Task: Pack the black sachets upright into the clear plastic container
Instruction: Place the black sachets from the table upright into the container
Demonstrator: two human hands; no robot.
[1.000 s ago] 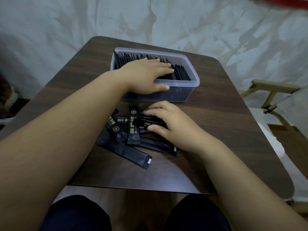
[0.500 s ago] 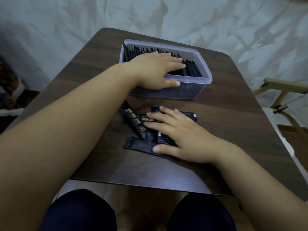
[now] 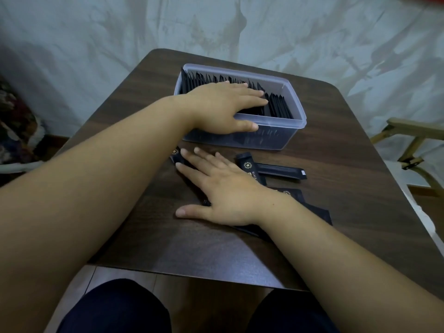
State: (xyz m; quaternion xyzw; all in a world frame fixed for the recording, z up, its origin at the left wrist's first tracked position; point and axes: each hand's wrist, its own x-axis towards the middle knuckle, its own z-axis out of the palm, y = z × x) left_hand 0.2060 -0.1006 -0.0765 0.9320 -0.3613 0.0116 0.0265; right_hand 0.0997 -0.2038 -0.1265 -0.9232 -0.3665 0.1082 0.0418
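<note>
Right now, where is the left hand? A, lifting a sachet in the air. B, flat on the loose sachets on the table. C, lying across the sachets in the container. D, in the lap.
C: the left hand lies with straight fingers across the upright sachets in the clear container, thumb on its near wall; the right hand covers the loose sachets.

Black sachets (image 3: 278,106) stand in a clear, faintly bluish container (image 3: 298,121). The loose sachets (image 3: 248,165) nearer carry gold round emblems and lettering. The table (image 3: 336,145) is dark brown wood-grain, the sheet (image 3: 312,32) beyond pale grey-white.
</note>
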